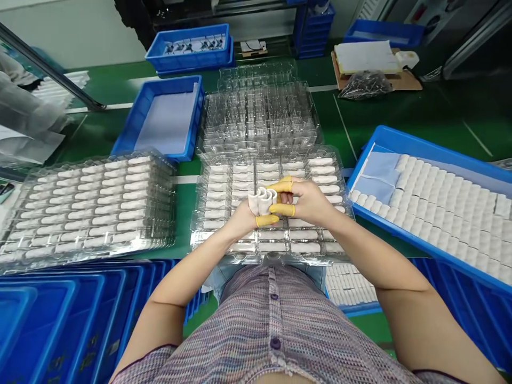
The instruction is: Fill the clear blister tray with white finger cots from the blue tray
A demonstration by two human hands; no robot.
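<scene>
My left hand (245, 216) is closed around a few short white hollow sleeves (264, 200), held upright side by side with their open ends facing up. From the right, my right hand (302, 200) pinches at the same sleeves with its fingertips. Yellow finger cots (283, 209) cover several fingertips. Both hands are above a clear plastic tray (196, 234), whose rows of slots hold white pieces (218, 197) lying on their sides. The hands hide the middle of this tray.
A stack of filled clear trays (86, 205) stands left. Behind are more clear trays (260, 114) and a blue bin (196, 120) lined with paper. At right, a blue bin (440, 144) holds rows of white pieces. Several blue bins (80, 320) lean at lower left.
</scene>
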